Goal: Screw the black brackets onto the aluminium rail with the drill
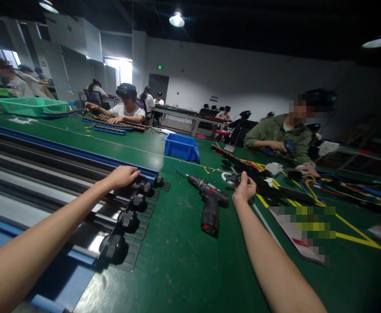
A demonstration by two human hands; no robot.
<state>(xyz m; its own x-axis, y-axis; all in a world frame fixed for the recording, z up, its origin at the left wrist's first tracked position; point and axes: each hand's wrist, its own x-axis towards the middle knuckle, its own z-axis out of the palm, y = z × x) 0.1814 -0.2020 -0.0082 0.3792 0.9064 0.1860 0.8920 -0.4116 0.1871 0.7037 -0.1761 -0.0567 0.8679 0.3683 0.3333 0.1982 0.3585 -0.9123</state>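
Observation:
My left hand (123, 176) lies palm down, fingers extended, across the end of a row of long rails (63, 163) in black, silver and blue. Black end fittings (130, 221) with flat slotted tabs stick out at the rails' right ends. My right hand (245, 190) is closed, thumb raised, around a small dark part (233, 178) whose shape is mostly hidden by the fingers. Between both hands a black cordless drill (210, 202) lies on its side, its long thin bit pointing away to the left.
The green table (177, 269) carries a blue bin (181, 148) and a green basket (30, 106). Wire bundles (349, 189), yellow tape lines and a paper sheet (296, 234) lie to the right. A co-worker in a green shirt (271, 134) holds a drill; another sits across the table.

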